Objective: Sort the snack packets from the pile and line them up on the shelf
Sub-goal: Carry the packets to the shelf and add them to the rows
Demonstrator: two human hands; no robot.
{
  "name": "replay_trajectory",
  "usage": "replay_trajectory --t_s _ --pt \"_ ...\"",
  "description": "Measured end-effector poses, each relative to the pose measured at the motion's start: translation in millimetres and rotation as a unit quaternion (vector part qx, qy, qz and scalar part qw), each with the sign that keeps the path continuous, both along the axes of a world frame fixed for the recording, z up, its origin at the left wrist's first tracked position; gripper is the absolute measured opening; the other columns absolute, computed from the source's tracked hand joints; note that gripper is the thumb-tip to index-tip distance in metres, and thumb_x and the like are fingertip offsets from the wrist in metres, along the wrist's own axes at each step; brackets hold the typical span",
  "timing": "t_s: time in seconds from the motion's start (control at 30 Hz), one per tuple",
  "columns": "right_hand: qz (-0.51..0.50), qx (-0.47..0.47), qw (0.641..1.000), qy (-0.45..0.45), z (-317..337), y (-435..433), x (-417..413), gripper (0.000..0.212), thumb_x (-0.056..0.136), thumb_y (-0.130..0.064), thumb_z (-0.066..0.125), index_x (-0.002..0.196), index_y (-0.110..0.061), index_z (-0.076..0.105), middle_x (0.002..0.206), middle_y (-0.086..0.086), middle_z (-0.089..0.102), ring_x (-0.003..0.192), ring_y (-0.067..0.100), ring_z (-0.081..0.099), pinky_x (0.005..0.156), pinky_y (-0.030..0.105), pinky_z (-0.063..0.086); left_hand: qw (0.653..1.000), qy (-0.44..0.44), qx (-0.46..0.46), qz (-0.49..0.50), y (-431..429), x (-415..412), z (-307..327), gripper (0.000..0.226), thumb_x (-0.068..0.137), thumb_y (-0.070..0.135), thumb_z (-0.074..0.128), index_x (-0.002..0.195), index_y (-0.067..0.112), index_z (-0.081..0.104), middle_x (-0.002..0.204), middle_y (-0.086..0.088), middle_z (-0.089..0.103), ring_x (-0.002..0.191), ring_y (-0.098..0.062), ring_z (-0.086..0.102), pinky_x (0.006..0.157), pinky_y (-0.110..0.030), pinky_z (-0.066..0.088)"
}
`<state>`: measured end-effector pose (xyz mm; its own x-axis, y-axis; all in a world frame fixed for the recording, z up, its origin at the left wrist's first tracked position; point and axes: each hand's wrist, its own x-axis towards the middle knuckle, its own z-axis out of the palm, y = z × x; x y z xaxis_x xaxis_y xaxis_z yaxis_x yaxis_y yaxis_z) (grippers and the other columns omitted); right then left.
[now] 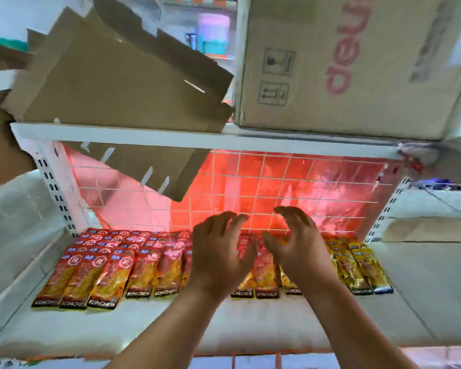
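Observation:
Red and yellow KONCHEW snack packets lie in overlapping rows across the white shelf, from the left upright to the right side. A few yellower packets end the line at the right. My left hand and my right hand hover side by side above the middle of the rows, fingers loosely curled and spread, holding nothing. The packets beneath both hands are partly hidden. No loose pile is in view.
A wire grid back panel with red foil behind it closes the shelf's rear. A flattened cardboard sheet hangs over the upper shelf edge at left. A large cardboard box sits on the upper shelf at right.

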<state>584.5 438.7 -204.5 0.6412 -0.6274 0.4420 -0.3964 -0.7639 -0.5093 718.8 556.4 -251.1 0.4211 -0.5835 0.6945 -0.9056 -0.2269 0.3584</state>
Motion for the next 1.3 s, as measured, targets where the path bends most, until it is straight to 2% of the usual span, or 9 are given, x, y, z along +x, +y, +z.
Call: replay_trajectory --t_s 0.1,0.37,0.43,0.6,0.7,0.87,1.0,1.13,1.3 --pt "-0.029 -0.056 0.997 -0.053 37.6 -27.8 -59.3 0.059 0.08 -0.054 0.059 0.128 -0.02 0.062 0.127 0.0 0.063 0.119 0.024 0.058 0.101 0.036 0.047 0.998 -0.03 -0.023 -0.044 -41.6 -57.4 43.6 0.048 0.087 0.047 0.06 0.129 0.022 0.064 0.124 0.0 0.065 0.111 -0.029 0.061 0.091 -0.045 0.046" --pt "-0.134 -0.16 0.966 -0.154 155.4 -74.3 -264.6 0.048 0.08 -0.043 0.068 0.122 -0.02 0.066 0.118 -0.001 0.066 0.109 0.02 0.057 0.094 0.029 0.042 0.976 -0.14 -0.094 -0.136 -134.0 -239.4 166.5 0.047 0.089 0.045 0.058 0.128 0.018 0.065 0.118 -0.005 0.065 0.107 -0.033 0.06 0.089 -0.045 0.046" --pt "-0.165 -0.181 0.956 -0.16 176.6 -76.7 -312.5 0.048 0.079 -0.04 0.072 0.123 -0.019 0.066 0.116 0.002 0.067 0.108 0.021 0.056 0.094 0.03 0.042 0.968 -0.164 -0.094 -0.165 -151.7 -278.6 191.6 0.049 0.091 0.047 0.056 0.13 0.018 0.063 0.114 -0.005 0.064 0.105 -0.034 0.059 0.089 -0.044 0.046" --pt "-0.22 -0.212 0.941 -0.146 208.3 -93.9 -430.7 0.055 0.077 -0.05 0.059 0.122 -0.02 0.066 0.116 -0.001 0.067 0.112 0.023 0.06 0.096 0.032 0.046 0.94 -0.216 -0.088 -0.251 -190.4 -375.1 245.1 0.05 0.091 0.049 0.05 0.127 0.017 0.064 0.114 -0.006 0.067 0.106 -0.034 0.06 0.091 -0.046 0.05" --pt "-0.265 -0.226 0.926 -0.145 220.8 -105.1 -494.7 0.049 0.08 -0.036 0.072 0.124 -0.015 0.066 0.12 0.003 0.066 0.111 0.025 0.061 0.095 0.032 0.047 0.924 -0.229 -0.083 -0.296 -212.6 -419.7 267.7 0.049 0.09 0.049 0.051 0.126 0.02 0.067 0.113 -0.003 0.069 0.105 -0.028 0.061 0.091 -0.038 0.044" --pt "-0.333 -0.207 0.911 -0.131 224.1 -130.6 -568.9 0.045 0.083 -0.03 0.076 0.126 -0.02 0.066 0.122 0.002 0.066 0.109 0.025 0.062 0.093 0.034 0.051 0.914 -0.164 0.038 -0.369 -256.4 -470.9 289.4 0.035 0.092 0.046 0.06 0.12 0.027 0.068 0.113 0.003 0.071 0.105 -0.018 0.064 0.09 -0.035 0.052" --pt "-0.373 -0.199 0.9 -0.104 220.8 -152.4 -603.9 0.045 0.084 -0.026 0.075 0.128 -0.02 0.066 0.123 0.002 0.065 0.104 0.025 0.062 0.087 0.031 0.046 0.907 -0.122 0.069 -0.398 -300.0 -493.5 293.7 0.019 0.092 0.038 0.068 0.107 0.028 0.073 0.103 0.008 0.072 0.092 -0.013 0.066 0.083 -0.033 0.055" --pt "-0.384 -0.191 0.9 -0.079 219.9 -191.4 -624.2 0.043 0.085 -0.025 0.076 0.127 -0.018 0.067 0.123 0.004 0.065 0.092 0.024 0.062 0.08 0.027 0.042 0.905 -0.074 0.102 -0.407 -351.3 -505.5 292.6 0.016 0.09 0.038 0.066 0.102 0.028 0.073 0.095 0.01 0.071 0.086 -0.009 0.065 0.077 -0.029 0.055" --pt "-0.381 -0.17 0.907 -0.053 221.8 -250.1 -634.7 0.041 0.088 -0.027 0.073 0.127 -0.022 0.065 0.127 0.0 0.063 0.098 0.021 0.061 0.079 0.024 0.039 0.888 -0.054 0.164 -0.426 -410.2 -512.8 294.4 0.013 0.094 0.035 0.062 0.099 0.028 0.071 0.096 0.009 0.069 0.088 -0.01 0.064 0.073 -0.029 0.052"
